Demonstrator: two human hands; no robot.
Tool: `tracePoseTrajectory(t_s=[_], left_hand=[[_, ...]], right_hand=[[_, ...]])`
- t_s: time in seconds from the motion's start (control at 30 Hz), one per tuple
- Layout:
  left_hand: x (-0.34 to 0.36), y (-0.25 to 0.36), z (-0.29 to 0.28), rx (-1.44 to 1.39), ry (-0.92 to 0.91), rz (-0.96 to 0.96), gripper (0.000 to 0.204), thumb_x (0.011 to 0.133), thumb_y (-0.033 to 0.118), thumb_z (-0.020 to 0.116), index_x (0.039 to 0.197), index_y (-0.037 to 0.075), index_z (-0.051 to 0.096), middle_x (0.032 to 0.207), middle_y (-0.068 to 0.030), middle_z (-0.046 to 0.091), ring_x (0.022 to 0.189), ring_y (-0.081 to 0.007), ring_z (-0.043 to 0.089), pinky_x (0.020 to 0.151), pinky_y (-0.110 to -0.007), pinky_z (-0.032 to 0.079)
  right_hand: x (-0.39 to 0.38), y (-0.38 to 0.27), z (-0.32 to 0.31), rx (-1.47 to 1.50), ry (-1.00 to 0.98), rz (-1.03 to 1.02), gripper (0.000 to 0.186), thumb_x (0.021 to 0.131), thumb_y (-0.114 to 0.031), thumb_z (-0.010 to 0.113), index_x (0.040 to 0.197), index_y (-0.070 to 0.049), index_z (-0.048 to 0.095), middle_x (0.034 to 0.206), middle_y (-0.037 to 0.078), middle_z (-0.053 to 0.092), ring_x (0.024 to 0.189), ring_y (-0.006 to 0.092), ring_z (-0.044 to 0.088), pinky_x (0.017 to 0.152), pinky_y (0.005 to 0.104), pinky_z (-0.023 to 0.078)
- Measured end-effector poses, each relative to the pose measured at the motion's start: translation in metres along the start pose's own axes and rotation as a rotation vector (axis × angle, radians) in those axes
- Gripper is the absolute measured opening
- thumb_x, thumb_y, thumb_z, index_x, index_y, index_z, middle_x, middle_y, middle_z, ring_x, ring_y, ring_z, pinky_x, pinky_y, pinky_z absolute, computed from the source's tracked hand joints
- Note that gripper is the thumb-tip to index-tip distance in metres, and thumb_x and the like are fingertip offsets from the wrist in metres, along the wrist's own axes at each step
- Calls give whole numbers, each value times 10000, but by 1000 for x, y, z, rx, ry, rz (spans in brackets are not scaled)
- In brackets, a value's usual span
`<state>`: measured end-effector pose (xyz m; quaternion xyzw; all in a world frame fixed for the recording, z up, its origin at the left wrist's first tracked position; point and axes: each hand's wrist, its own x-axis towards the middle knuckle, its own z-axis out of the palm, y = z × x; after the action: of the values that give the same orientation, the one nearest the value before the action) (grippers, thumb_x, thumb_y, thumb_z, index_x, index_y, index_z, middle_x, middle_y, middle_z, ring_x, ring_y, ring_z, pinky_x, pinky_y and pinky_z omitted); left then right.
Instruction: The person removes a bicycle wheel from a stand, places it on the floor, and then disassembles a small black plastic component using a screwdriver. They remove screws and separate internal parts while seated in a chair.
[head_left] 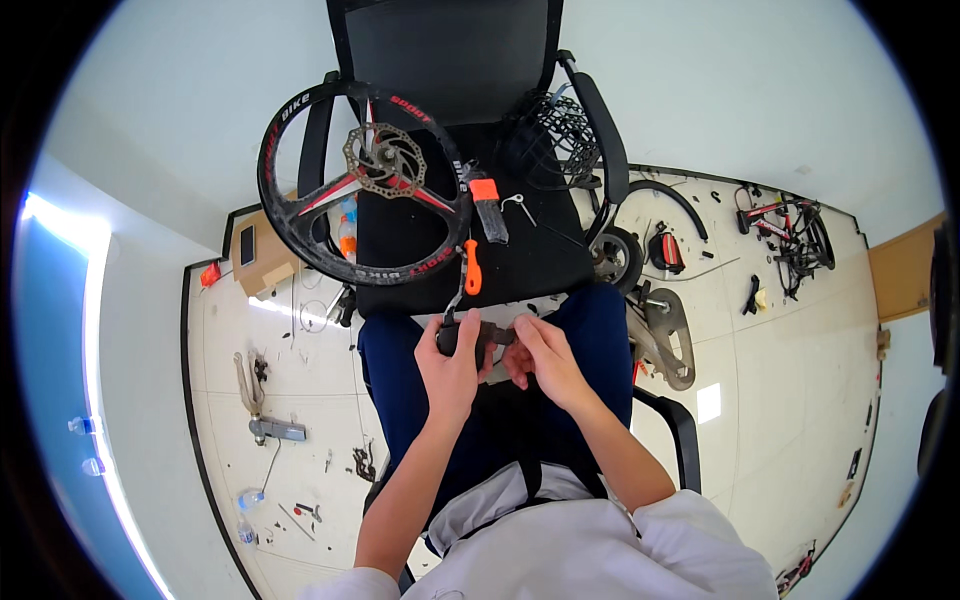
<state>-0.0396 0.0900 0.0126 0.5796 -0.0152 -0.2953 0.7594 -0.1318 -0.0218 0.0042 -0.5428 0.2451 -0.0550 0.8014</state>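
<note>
Between my knees I hold a small black bicycle part (486, 333) with a thin lever-like piece sticking up at its left; its exact kind cannot be made out. My left hand (453, 362) is closed around its left end, the thumb lying along the top. The fingers of my right hand (543, 353) pinch its right end. Just beyond, an orange-handled screwdriver (473, 268) lies on the black chair seat (540, 262). A spoked bicycle wheel with a tyre (375, 272) and a metal brake disc (386, 160) rests against the seat's left side.
On the seat also lie an orange-and-black tool (487, 208), a small metal tool (519, 208) and a black wire basket (560, 140). A hammer-like metal part (275, 430) is on the floor at left. A red-black bicycle frame (785, 230) lies at far right.
</note>
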Motion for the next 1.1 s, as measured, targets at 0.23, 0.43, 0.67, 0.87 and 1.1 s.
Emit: tracePoseTrajectory(t_s=[0.23,0.43,0.67,0.87,1.1], left_hand=[[-1,1,0,-78,51,-96,263,931,253,653,846,35,533,651,-65,609,439,-95,503,370,-215,322],[3,-2,-4,-185,50,-187,264,933,275,648,860,45,541,656,-64,595,429,-106,493,366,-223,309],[3,5,-5,-150,26,-158,256,937,269,647,866,53,530,671,-72,603,455,-107,511,366,-223,317],[0,2,-3,-79,43,-76,261,923,253,667,850,44,529,676,-66,624,484,-94,557,380,-212,357],[-2,2,1,2,75,36,266,922,256,672,846,44,530,663,-52,624,506,-87,573,409,-199,401]], right_hand=[[0,-9,4,-235,35,-179,163,965,-144,591,937,-11,500,658,36,588,528,77,534,486,222,419],[-1,-13,6,-479,89,-426,150,890,-46,668,961,15,550,787,92,689,694,124,678,642,242,525],[-3,-10,-1,-234,76,-351,113,945,-54,592,1015,34,597,854,102,676,739,140,657,706,262,528],[-5,-8,1,-378,34,-140,293,1035,-217,428,847,-19,535,664,15,547,560,76,475,537,231,395],[-1,2,7,-553,130,-312,239,1033,-200,422,876,-32,487,623,3,467,559,75,430,531,236,365]])
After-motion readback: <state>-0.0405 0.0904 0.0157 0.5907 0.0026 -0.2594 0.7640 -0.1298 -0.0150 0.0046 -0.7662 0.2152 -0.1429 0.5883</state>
